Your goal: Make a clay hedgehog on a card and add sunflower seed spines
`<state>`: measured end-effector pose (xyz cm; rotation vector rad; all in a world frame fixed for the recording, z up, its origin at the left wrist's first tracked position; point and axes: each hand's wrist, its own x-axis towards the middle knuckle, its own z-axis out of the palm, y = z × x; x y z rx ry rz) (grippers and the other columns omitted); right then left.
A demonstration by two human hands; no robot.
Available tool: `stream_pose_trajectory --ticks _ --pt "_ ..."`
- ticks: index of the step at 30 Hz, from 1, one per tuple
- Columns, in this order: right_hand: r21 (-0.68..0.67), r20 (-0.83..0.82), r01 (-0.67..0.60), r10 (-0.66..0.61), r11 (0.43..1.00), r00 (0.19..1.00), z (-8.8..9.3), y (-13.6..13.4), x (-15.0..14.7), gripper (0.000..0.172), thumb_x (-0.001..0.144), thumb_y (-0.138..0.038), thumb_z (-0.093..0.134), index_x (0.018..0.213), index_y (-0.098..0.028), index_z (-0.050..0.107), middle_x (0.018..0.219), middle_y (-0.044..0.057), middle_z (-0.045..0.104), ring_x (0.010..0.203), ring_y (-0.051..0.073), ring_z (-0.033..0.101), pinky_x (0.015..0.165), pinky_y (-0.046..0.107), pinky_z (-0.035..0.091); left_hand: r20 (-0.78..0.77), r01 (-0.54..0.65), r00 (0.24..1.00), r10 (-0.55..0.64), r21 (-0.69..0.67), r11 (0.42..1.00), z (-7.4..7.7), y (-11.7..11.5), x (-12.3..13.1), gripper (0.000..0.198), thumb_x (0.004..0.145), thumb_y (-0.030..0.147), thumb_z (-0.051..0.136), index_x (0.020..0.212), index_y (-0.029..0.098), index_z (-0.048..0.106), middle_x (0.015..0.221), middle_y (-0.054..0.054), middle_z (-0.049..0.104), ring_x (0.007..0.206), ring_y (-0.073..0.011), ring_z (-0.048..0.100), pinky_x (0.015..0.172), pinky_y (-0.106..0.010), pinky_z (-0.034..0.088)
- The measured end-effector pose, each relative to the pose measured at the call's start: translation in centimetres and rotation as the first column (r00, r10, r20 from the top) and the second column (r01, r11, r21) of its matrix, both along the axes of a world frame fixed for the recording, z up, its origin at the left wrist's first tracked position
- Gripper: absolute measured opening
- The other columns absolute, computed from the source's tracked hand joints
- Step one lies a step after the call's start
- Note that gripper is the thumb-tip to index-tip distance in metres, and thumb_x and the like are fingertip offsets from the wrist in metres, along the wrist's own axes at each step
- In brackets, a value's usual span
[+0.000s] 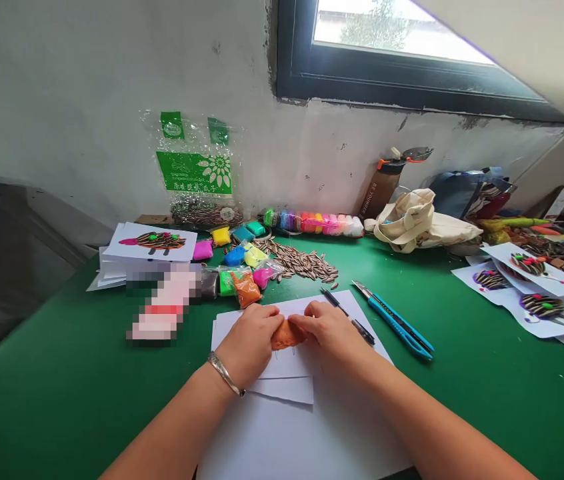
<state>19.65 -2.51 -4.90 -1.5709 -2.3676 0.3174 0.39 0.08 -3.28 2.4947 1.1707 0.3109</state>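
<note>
Left hand [248, 339] and right hand [335, 330] both pinch 1 flattened orange clay piece [288, 335] over stacked white paper sheets [285, 389]!

Left hand [251, 337] and right hand [333, 331] partly hide the orange clay [288, 335]; the top edge crops the window [392, 72].

- The clay [288, 336] was orange.
- Beneath the clay, the paper [285, 366] was white.
- Right of the clay, the knife handle [401, 327] was blue.
- Beyond the clay, the clear bag [195, 190] bore a white flower [217, 172] on green.
</note>
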Motion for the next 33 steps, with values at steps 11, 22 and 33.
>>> stream_pose_trajectory --ticks 11,22,33 --pt "-0.019 -0.058 -0.05 0.049 0.999 0.997 -0.2 0.2 0.8 0.03 0.077 -0.004 0.048 0.091 -0.025 0.066 0.086 0.002 0.054 0.075 0.014 0.047 0.065 0.024 0.03 0.011 0.018 1.0 -0.017 -0.063 0.998 0.4 0.6 -1.1 0.042 0.078 0.001 0.04 0.102 0.017 0.069 0.112 -0.01 0.063 0.102 -0.0228 0.056 0.089 -0.034 0.047" --pt "0.005 -0.083 -0.048 0.048 0.999 0.995 -0.3 0.1 0.8 0.035 0.077 -0.003 0.047 0.098 -0.025 0.065 0.088 0.002 0.056 0.076 0.014 0.049 0.067 0.023 0.035 -0.037 0.037 0.999 -0.038 -0.033 0.999 0.4 0.1 -1.0 0.046 0.077 0.0 0.044 0.113 0.019 0.064 0.117 -0.01 0.059 0.104 -0.0231 0.054 0.091 -0.035 0.046" --pt "-0.087 -0.037 -0.116 0.113 0.989 0.993 1.0 -0.6 1.2 0.039 0.077 0.001 0.045 0.099 -0.025 0.065 0.104 0.004 0.058 0.092 0.018 0.052 0.079 0.027 0.04 -0.1 0.031 0.994 -0.032 -0.01 0.999 -0.2 -0.3 -0.8 0.052 0.074 -0.001 0.046 0.118 0.022 0.061 0.123 -0.011 0.056 0.11 -0.0254 0.05 0.094 -0.039 0.046"
